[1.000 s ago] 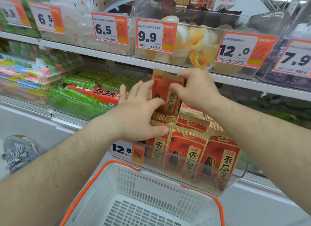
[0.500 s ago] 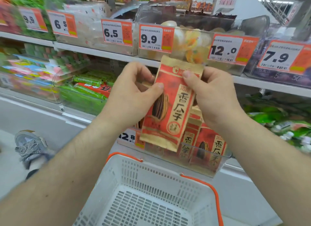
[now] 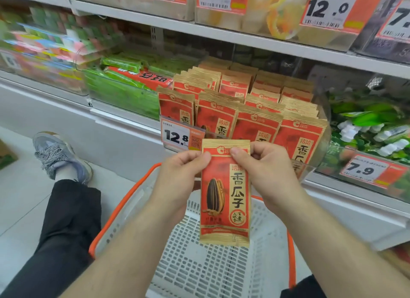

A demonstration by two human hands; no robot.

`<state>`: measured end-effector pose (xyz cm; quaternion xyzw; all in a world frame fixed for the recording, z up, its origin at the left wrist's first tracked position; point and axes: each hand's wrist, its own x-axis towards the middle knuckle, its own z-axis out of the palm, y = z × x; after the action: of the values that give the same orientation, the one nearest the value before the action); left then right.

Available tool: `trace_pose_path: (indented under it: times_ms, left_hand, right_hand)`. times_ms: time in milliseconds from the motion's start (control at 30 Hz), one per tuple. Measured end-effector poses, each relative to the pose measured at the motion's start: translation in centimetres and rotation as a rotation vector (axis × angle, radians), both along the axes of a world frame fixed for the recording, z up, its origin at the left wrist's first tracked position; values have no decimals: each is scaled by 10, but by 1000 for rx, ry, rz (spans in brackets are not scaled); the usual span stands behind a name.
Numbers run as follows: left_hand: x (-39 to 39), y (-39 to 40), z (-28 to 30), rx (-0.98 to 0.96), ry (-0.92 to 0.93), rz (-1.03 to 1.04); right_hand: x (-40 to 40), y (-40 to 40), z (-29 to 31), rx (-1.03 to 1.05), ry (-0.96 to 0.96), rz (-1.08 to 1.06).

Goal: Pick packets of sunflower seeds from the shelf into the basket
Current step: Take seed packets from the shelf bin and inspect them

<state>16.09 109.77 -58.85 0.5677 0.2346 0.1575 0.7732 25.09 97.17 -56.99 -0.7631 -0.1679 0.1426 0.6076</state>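
Shop shelving (image 3: 221,34) fills the upper view, and a clear bin at about one o'clock from the hands holds standing rows of red-and-gold sunflower seed packets (image 3: 255,111), with a 12.8 price tag (image 3: 180,136) clipped to its front. One held packet (image 3: 225,193) hangs upright over the white basket (image 3: 199,264), whose orange rim shows at nine and three o'clock of the packet.

The left hand (image 3: 179,184) pinches the packet's top left corner between thumb and curled fingers (image 3: 200,159); the right hand (image 3: 269,175) pinches the top right corner the same way. Both forearms reach in from the lower corners, wrists raised, thumbs facing the camera on the printed side.

The step in hand looks to be the drop into the basket. To do it well, lower the packet toward six o'clock until its bottom edge is inside the rim, then let both pinches go together so it falls flat and does not catch the near wall. A light grip is enough; the bag is probably soft and would crease if squeezed. The person's dark trouser leg (image 3: 66,226) and grey shoe (image 3: 57,157) lie at eight to nine o'clock on the floor, clear of the basket.
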Motion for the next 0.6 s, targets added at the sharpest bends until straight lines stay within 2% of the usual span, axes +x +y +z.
trace_pose_path:
  times_ms: [200,367,467,600]
  left_hand:
    - [-2,-4,-9,8,8,78]
    - [-5,-8,-14,-35,23,134]
    - [-6,-7,-16,-63,16,166]
    - [-6,-10,-17,-75,10,170]
  right_hand:
    - [-1,-5,-9,-3,117,25]
    - [1,-17,-8,-183,124,208]
    - [-1,-23,-5,-293,68,302]
    - [-4,-24,-4,-304,-14,286]
